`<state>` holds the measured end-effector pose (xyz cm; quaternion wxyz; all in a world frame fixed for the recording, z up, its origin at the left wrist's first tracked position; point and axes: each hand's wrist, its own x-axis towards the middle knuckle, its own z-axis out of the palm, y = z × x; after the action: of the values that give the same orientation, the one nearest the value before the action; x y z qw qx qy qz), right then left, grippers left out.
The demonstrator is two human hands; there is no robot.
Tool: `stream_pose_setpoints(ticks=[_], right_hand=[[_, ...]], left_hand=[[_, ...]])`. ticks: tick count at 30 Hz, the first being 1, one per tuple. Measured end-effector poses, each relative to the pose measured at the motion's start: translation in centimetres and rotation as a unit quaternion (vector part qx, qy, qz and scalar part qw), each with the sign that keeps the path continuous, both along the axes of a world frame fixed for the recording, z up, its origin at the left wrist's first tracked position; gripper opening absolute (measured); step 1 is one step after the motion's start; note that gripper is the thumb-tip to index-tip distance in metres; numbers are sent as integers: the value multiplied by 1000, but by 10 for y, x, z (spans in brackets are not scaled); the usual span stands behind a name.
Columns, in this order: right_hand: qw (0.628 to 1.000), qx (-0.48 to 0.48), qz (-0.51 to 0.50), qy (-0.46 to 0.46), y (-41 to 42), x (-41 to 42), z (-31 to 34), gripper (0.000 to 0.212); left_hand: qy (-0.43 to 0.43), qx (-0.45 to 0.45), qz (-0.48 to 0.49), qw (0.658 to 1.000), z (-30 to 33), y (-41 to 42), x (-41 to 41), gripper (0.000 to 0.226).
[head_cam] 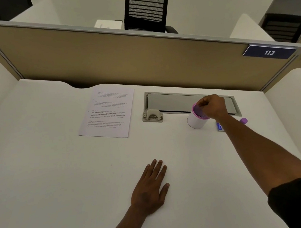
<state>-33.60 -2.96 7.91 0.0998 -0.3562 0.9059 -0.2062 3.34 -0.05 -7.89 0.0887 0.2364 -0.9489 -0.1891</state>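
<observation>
From the head view, I judge the work to be at its start, or at most one small step in. My right hand (pixel 213 107) is stretched out to the far right of the counter (pixel 59 170), its fingers bunched tight over the mouth of the pen cup (pixel 196 121). I cannot tell whether they pinch the rim itself or some small thing above it. The cup stands on the counter just in front of the cable hatch (pixel 172 100), and I can see nothing sticking out of it. My left hand (pixel 150 186) lies flat in the near middle, fingers straight and slightly spread, holding nothing.

Nothing looks gathered yet. An eraser (pixel 219 126) and a purple tube (pixel 243 120) lie loose just right of the cup, partly behind my forearm. A hole punch (pixel 152 115) sits at the hatch's left end, and a printed sheet (pixel 108 112) lies flat further left.

The cup is a smooth white cylinder with a purple rim and what looks like a fine mesh lining, so it is probably light and easy to tip. The counter is a matt off-white. The hatch is brushed grey metal set flush into it. The punch is pale plastic on a metal base, the eraser a small flat block in a blue sleeve, and the tube short and round enough to roll. The sheet is thin paper printed with blocks of text.
</observation>
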Motion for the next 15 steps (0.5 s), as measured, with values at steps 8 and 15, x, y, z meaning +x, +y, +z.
stream_pose_setpoints(ticks=[8, 15], right_hand=[[951, -195, -144, -194, 4, 5, 3, 19], [894, -256, -195, -312, 11, 8, 12, 15]], left_hand=[[24, -24, -8, 999, -5, 3, 1, 59], [53, -46, -4, 998, -2, 4, 3, 55]])
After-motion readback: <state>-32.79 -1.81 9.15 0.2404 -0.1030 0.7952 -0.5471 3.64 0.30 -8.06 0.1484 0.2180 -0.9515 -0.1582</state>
